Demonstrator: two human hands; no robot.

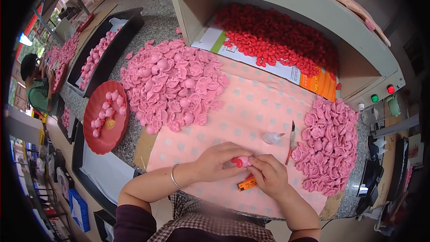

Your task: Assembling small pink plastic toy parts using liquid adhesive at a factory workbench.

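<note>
While both hands met, left fingers (pixel 228 157) pinched the pink piece (pixel 244 161), red bit (pixel 238 162) leftward; right fingers (pixel 262 163) closed on its right end.

Both bare forearms are seen entering from the lower edge of the frame and are brought together just below its centre. The left hand (pixel 218 160) is held palm down, its fingers curled inward toward the right, and a thin silver bangle is worn at its wrist. The right hand (pixel 270 175) is set close against it, knuckles up, its fingertips (pixel 253 161) pinched together with those of the left. Dark sleeves are seen pushed up at the elbows.
</note>
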